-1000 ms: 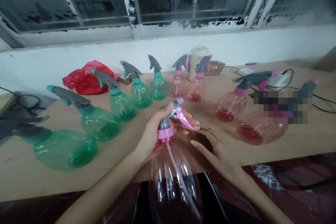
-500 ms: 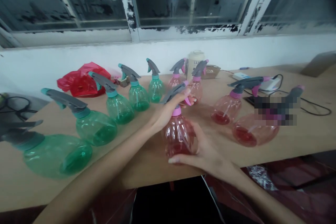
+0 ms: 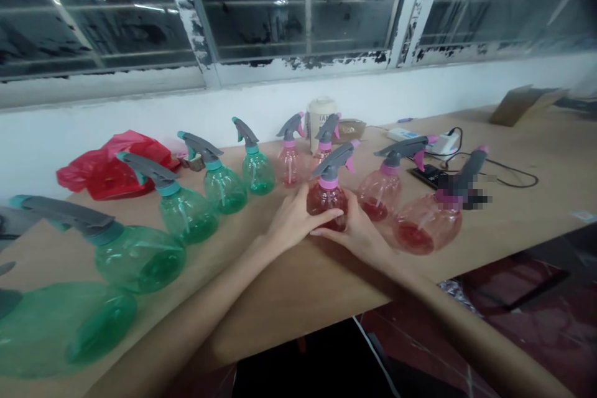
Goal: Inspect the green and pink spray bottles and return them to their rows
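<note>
Between my two hands stands a pink spray bottle (image 3: 328, 200) with a grey and pink trigger head, upright at the middle of the table. My left hand (image 3: 298, 217) is wrapped round its left side, thumb across the front. On the right side my right hand (image 3: 361, 227) cups the same bottle, its thumb just below the left one. More pink spray bottles (image 3: 380, 191) with a little red liquid stand behind and to the right. Several green spray bottles (image 3: 189, 214) form a slanting row on the left.
A crumpled red plastic bag (image 3: 116, 165) lies at the back left. By the wall stands a pale paper cup (image 3: 319, 113). A black phone (image 3: 428, 176), a white adapter (image 3: 443, 143) and cables lie at the right. A cardboard piece (image 3: 525, 104) is farther right.
My left hand has moved from the trigger head down to the bottle's body. Both hands and the bottle have moved farther back on the table. The camera view has turned slightly right.
</note>
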Available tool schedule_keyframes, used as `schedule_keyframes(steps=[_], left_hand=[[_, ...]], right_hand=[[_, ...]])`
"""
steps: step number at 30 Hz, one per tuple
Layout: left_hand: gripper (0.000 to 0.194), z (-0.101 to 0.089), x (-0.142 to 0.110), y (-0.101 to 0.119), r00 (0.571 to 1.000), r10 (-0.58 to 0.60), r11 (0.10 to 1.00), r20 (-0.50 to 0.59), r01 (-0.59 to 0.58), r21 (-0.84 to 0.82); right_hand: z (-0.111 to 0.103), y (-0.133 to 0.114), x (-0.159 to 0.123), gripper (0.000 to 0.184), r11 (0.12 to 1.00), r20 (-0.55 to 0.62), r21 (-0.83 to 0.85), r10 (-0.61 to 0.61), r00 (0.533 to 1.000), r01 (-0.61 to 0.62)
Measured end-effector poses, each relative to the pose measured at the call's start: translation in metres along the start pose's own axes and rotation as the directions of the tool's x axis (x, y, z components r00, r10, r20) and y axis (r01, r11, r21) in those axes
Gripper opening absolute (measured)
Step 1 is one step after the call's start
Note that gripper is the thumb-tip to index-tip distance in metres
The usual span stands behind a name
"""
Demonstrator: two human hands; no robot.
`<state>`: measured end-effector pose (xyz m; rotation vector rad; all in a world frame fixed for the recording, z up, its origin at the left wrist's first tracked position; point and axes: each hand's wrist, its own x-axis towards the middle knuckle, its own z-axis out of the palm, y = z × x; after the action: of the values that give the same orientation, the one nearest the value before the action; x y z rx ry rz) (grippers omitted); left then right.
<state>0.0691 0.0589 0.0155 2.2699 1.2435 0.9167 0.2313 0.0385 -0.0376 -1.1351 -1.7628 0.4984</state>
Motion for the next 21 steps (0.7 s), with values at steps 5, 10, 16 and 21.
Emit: schedule_keyframes(steps=[5, 10, 16, 21], left_hand=[[0.057, 0.01, 0.016, -0.008, 0.992, 0.055, 0.989, -0.116, -0.038, 0.146], [0.06, 0.023, 0.036, -0.012, 0.986, 0.068, 0.978, -0.151, -0.036, 0.205], [0.072, 0.043, 0.052, -0.007, 0.984, 0.064, 0.982, -0.167, -0.032, 0.185], [0.073, 0.059, 0.06, -0.001, 0.974, 0.081, 0.984, -0.21, -0.044, 0.172]], right_hand=[[-0.02, -0.014, -0.015, 0.094, 0.981, 0.0, -0.195, 0.026, 1.0, -0.026], [-0.06, -0.031, -0.059, 0.038, 0.976, 0.062, -0.178, 0.136, 0.989, -0.123], [-0.11, -0.027, -0.112, 0.031, 0.89, -0.024, -0.196, 0.416, 0.909, -0.412], [-0.127, 0.001, -0.129, 0.039, 0.834, -0.304, -0.137, 0.477, 0.824, -0.534]])
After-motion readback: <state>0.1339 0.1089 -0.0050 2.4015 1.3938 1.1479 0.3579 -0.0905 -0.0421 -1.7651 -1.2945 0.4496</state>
